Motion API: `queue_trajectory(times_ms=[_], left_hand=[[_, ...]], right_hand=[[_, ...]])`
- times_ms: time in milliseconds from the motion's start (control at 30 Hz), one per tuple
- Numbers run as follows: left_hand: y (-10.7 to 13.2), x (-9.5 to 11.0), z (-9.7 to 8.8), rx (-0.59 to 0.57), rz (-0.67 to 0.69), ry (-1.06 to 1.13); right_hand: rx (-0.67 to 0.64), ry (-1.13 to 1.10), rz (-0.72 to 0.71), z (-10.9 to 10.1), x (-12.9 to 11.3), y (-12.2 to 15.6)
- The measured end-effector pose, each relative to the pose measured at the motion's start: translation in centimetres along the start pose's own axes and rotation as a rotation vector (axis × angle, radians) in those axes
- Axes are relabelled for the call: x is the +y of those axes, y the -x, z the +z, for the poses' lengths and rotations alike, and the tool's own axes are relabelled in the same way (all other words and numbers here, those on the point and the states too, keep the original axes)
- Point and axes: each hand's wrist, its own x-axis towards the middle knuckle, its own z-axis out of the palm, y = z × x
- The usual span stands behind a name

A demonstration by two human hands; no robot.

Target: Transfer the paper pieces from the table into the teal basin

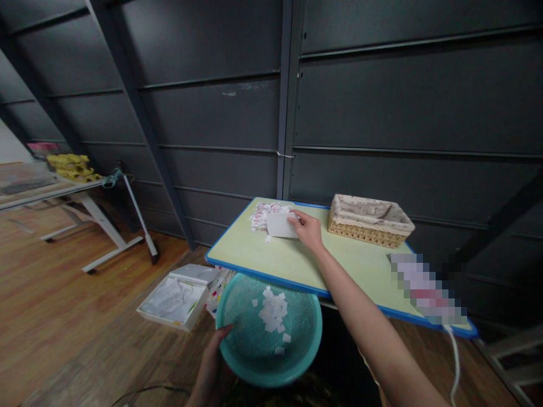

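White card (280,225), gripped by the right hand (307,229), set against a heap of paper scraps (263,213) at the far-left corner of the surface (271,257). Below the surface's near edge the left hand (214,362), partly cut off by the frame, grasps the rim of a teal basin (237,362) holding more scraps. Wicker basket (369,221) at the surface's far side; the object at its right end is blurred beyond recognition.

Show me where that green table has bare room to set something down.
Bare: the near strip between the right hand and the blue table edge, and the patch before the woven wicker basket. Crowded: the far corner with white paper scraps and white card.
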Motion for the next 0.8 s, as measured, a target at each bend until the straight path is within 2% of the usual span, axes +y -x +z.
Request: queue_trajectory(times_ms=[133,300,533,800], left_hand=[[0.5,0.2,0.5,0.02,0.013,-0.024],[0.6,0.0,0.4,-0.015,0.019,-0.043],[0.1,-0.1,0.2,0.04,0.005,-0.015],[-0.8,-0.2,-0.7,0.025,-0.054,-0.048]], right_hand=[[0.03,-0.018,0.038,-0.6,0.1,-0.3],[0.026,-0.093,0.021,-0.4,0.0,-0.2],[-0.011,-0.076,-0.004,0.1,-0.1,0.1],[-0.028,-0.076,-0.041,0.0,-0.3,0.3]])
